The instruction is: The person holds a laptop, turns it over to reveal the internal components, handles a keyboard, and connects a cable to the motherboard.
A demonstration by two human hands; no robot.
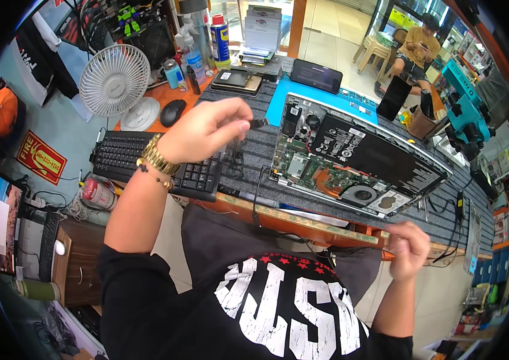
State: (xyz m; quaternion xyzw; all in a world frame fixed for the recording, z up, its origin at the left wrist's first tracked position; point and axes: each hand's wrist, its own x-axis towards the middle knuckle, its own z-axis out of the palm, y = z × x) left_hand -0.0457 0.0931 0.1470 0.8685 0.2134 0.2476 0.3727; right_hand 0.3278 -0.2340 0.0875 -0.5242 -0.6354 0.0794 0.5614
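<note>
Pinching a small dark connector end (258, 123) between thumb and forefinger, the left hand (206, 129) hovers above the bench (254, 150), its fingers (239, 126) closed tight on the piece while a thin black cable (258, 192) seems to trail down from it; I cannot trace it the whole way. Below and left of those fingers lies a black keyboard (146, 159); just right of them sits the opened laptop (356, 156), bottom cover off, board and fan exposed. Farther right and lower, off the bench's near edge, the right hand (409, 249) is curled nearly closed; whether it grips the cable's other end I cannot tell. Judging from this, the cable handles best kept slack, gripped by its plug, clear of the bare board.
</note>
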